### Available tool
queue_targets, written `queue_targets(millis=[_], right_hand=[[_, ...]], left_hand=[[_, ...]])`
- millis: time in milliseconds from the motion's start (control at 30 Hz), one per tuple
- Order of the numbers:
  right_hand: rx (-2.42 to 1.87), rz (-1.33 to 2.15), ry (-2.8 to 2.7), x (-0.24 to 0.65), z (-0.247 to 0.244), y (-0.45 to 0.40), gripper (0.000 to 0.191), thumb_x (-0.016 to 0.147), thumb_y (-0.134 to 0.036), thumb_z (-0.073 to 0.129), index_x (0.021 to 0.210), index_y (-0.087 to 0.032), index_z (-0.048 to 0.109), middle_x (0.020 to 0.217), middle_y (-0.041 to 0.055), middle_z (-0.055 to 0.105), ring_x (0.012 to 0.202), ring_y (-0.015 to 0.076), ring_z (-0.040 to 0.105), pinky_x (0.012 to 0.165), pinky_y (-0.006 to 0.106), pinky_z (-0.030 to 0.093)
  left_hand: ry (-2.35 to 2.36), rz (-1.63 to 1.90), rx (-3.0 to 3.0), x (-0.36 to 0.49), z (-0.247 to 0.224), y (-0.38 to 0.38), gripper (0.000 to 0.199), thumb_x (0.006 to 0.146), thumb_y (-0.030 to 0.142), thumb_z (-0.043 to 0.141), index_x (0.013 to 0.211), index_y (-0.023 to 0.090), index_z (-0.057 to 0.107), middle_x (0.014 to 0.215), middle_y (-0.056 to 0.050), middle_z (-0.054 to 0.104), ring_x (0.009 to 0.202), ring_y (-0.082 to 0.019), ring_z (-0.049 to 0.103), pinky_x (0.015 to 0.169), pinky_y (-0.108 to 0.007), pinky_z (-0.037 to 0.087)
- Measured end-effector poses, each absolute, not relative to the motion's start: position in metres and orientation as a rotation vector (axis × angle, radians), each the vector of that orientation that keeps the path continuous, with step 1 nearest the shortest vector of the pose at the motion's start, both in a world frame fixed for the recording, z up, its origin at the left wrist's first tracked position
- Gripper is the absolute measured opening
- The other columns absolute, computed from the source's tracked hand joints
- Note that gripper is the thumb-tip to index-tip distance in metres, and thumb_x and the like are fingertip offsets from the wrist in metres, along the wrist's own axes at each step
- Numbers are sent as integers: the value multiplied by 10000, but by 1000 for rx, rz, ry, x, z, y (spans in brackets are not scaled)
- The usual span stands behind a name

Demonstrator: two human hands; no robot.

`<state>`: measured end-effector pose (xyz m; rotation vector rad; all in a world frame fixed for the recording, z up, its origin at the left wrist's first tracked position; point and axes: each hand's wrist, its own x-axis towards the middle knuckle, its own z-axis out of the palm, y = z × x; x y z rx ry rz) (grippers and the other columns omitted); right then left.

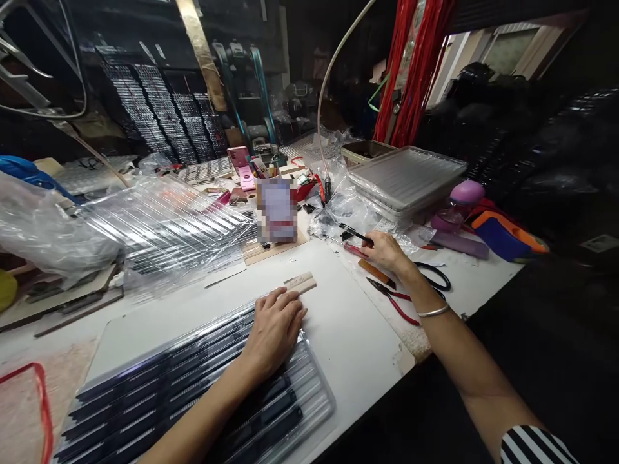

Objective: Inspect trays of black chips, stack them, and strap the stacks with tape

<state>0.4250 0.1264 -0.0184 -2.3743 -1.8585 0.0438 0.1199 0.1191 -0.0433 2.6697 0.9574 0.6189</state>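
My left hand (276, 325) lies over a clear plastic tray (319, 380), fingers slightly bent and resting near its top edge. Rows of dark strip-like parts (145, 393) fill much of the tray. Just beyond my left fingertips is a small pale block (300, 282) with handwriting on it. Farther right, my right hand (385, 251) has its fingers closed on the end of a slim black pen (355, 231). Below those fingers lies a screwdriver with a red handle (355, 250). Red-handled pliers (394, 298), an orange-brown strip (376, 272) and black-handled scissors (435, 276) lie beside my right wrist.
Stacked lidded trays (406, 177) stand at the back right, near a purple-topped bottle (465, 193). Clear ribbed plastic sheets (169, 219) cover the left back. A phone (239, 158) stands behind a blurred box (278, 209). The table's right edge runs past my right forearm.
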Motion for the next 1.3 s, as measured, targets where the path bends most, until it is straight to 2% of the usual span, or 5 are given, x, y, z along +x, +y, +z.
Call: queue_targets(millis=[100, 300, 833, 1100, 1300], right_hand=[[-2333, 52, -1942, 409, -23, 123, 223, 807, -383, 559, 921, -200, 613, 958, 46, 622, 823, 182, 590, 675, 254, 403], [-2442, -59, -1865, 400, -30, 125, 185, 821, -209, 467, 906, -154, 622, 1008, 119, 591, 770, 211, 592, 619, 297, 381], [-2424, -278, -1697, 430, -18, 129, 229, 888, -219, 385, 911, -154, 604, 1030, 111, 593, 846, 200, 562, 684, 280, 376], [-2429, -190, -1814, 399, -30, 126, 270, 882, -121, 386, 1071, -171, 572, 862, 98, 633, 751, 200, 564, 641, 282, 354], [-2304, -134, -2021, 382, -33, 126, 256, 895, -125, 383, 982, -199, 612, 1076, 107, 558, 951, 203, 506, 798, 292, 357]], left_hand=[[950, 629, 2686, 120, -45, 119, 222, 895, 284, 438, 904, 231, 653, 1111, -50, 662, 1119, -287, 499, 852, -453, 380], [948, 612, 2691, 120, -45, 120, 217, 895, 277, 441, 908, 225, 651, 1118, -50, 659, 1124, -297, 498, 849, -461, 381], [937, 629, 2712, 120, -46, 120, 217, 902, 269, 422, 899, 228, 636, 1117, -44, 657, 1124, -293, 495, 844, -452, 366], [944, 608, 2702, 120, -45, 120, 214, 899, 272, 429, 902, 232, 640, 1115, -47, 655, 1130, -290, 490, 846, -453, 364], [949, 575, 2702, 120, -43, 119, 220, 904, 261, 426, 906, 221, 642, 1130, -48, 648, 1138, -286, 482, 856, -459, 365]])
